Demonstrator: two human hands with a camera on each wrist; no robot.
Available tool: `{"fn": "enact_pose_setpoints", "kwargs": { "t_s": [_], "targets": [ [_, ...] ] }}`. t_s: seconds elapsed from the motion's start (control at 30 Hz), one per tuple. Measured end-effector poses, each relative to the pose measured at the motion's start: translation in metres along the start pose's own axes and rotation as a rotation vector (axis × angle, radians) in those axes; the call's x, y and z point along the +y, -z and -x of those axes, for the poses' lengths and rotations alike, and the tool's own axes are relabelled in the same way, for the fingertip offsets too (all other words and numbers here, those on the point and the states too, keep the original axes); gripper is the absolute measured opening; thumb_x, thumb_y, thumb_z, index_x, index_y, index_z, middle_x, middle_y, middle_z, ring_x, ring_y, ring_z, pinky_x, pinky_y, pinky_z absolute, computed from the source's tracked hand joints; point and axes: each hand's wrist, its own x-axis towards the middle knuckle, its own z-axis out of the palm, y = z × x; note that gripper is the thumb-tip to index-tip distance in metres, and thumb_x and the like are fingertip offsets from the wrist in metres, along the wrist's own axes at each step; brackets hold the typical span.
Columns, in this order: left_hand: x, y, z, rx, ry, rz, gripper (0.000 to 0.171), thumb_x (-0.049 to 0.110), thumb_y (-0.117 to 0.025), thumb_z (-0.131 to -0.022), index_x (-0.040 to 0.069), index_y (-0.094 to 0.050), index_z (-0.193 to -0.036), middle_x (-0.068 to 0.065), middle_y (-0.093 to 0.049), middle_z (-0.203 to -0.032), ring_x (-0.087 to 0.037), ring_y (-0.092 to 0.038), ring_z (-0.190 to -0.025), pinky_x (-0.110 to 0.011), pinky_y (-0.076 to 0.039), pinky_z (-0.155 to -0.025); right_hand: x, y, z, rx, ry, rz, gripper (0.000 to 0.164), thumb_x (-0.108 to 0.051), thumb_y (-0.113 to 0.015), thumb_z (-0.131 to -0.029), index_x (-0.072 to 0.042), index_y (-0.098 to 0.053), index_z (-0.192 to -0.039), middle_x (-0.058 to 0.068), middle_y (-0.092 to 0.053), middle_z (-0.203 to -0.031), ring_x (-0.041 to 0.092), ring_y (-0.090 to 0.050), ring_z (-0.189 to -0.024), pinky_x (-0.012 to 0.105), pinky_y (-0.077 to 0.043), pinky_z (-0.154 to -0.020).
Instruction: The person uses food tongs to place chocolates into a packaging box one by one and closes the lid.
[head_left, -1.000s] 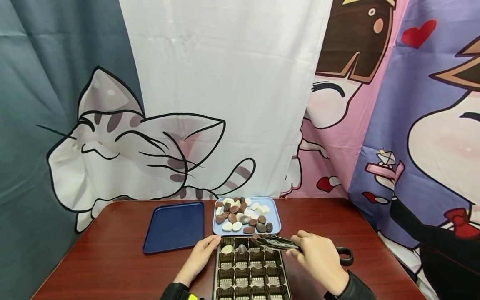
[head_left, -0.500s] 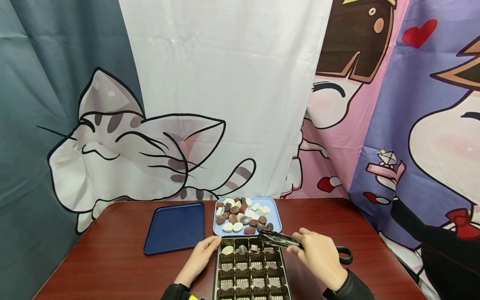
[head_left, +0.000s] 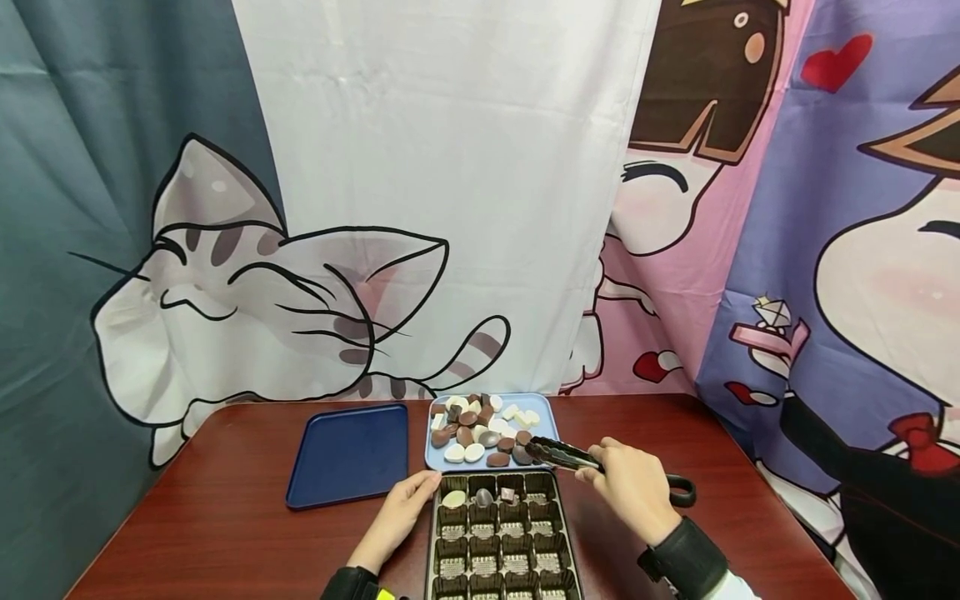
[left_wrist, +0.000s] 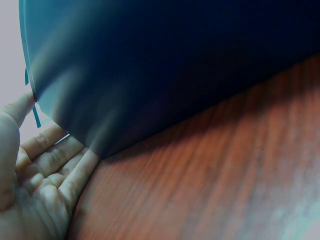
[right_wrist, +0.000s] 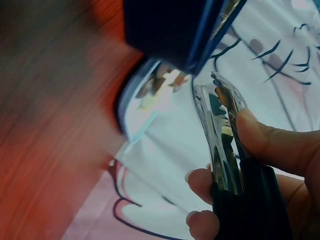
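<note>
The right hand (head_left: 626, 483) holds black-handled tongs (head_left: 561, 454), thumb on one side and fingers on the other. Their tips lie over the right front of the light blue tray (head_left: 553, 417), among dark chocolates (head_left: 521, 454). In the right wrist view the tongs' arms stand slightly apart. The left hand (head_left: 405, 504) touches the far left corner of a dark chocolate box (head_left: 498, 542). Its fingers lie fairly straight against the outer wall in the left wrist view. Three cells of the far row hold a white oval (head_left: 453, 498), a dark oval (head_left: 483, 497) and a small brown square chocolate (head_left: 507, 495).
An overturned-looking or shallow navy tray (head_left: 348, 457) lies left of the light blue tray on the reddish wooden table (head_left: 225, 533). White, brown and dark chocolates (head_left: 465, 433) lie on the light blue tray. A printed cloth (head_left: 450, 167) hangs behind the table.
The tongs have let go of the small square chocolate in the third cell of the far row. The right hand has moved them away to the light blue tray. The left hand stays put.
</note>
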Motion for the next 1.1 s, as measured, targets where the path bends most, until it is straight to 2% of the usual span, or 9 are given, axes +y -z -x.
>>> {"fn": "enact_pose_setpoints", "kwargs": {
  "t_s": [0.33,0.53,0.87,1.1],
  "targets": [
    [0.001,0.0,0.001,0.01,-0.012,-0.002,0.046,0.036,-0.052,-0.106,-0.001,-0.065,-0.129,-0.018,-0.068,-0.128,-0.023,-0.064,-0.117,-0.036,-0.053,-0.093,0.007,-0.024,-0.027,-0.056,-0.084,-0.045,0.023,-0.034,-0.085,-0.078,-0.017,-0.07,-0.076,-0.003,-0.05,-0.065,0.014,-0.047,-0.055,0.032,-0.035,-0.05],
    [0.002,-0.001,0.002,0.013,-0.014,0.001,0.044,0.035,-0.053,-0.106,-0.001,-0.066,-0.127,-0.018,-0.069,-0.127,-0.021,-0.063,-0.116,-0.034,-0.052,-0.095,0.006,-0.034,-0.037,-0.091,-0.113,-0.041,0.023,-0.035,-0.086,-0.077,-0.015,-0.074,-0.079,0.0,-0.059,-0.07,0.019,-0.056,-0.06,0.037,-0.042,-0.052],
    [0.002,-0.002,0.002,0.019,-0.026,-0.008,0.043,0.035,-0.053,-0.106,-0.001,-0.067,-0.126,-0.018,-0.069,-0.126,-0.022,-0.063,-0.117,-0.034,-0.052,-0.095,0.003,-0.048,-0.044,-0.123,-0.14,-0.05,0.024,-0.034,-0.085,-0.076,-0.013,-0.074,-0.077,0.003,-0.064,-0.073,0.024,-0.061,-0.064,0.04,-0.045,-0.054],
    [0.001,-0.002,0.001,0.018,-0.022,-0.003,0.042,0.035,-0.053,-0.105,-0.001,-0.068,-0.122,-0.017,-0.07,-0.123,-0.015,-0.063,-0.111,-0.029,-0.051,-0.092,0.001,-0.054,-0.044,-0.14,-0.141,-0.071,0.021,-0.032,-0.083,-0.079,-0.013,-0.075,-0.076,0.002,-0.063,-0.072,0.023,-0.061,-0.063,0.039,-0.047,-0.055]
  ]
}}
